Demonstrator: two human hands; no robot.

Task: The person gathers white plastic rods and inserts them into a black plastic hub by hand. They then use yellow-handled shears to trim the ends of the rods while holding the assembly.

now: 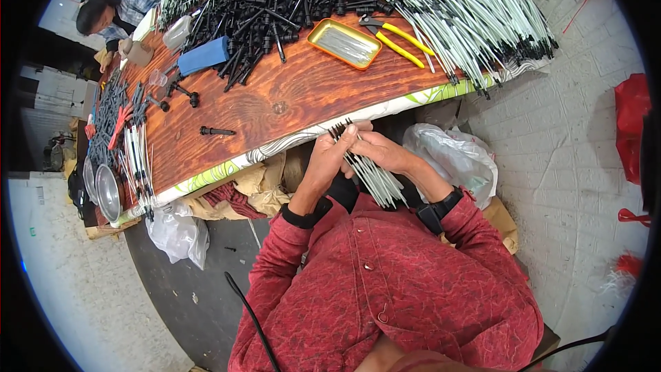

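Note:
A bundle of thin white rods with black tips [377, 180] is gathered between my two hands at the table's near edge, its white ends slanting down toward my lap. My left hand [326, 160] wraps around the bundle near the black tips. From the other side, my right hand [387, 153] closes on the same end, thumb and fingers pressed in by the tips. Some fingers are hidden behind the rods. Beyond my hands lies the wooden table [275, 107], with one loose black plastic part [217, 131] on it to the left.
Black plastic parts [268, 0] are heaped at the back, beside a pile of white rods [475, 21]. An orange-rimmed tin [315, 29] holds thin metal pins near yellow-handled pliers [403, 45]. Metal bowls [108, 193] stand far left. Another person [127, 10] works at the far end.

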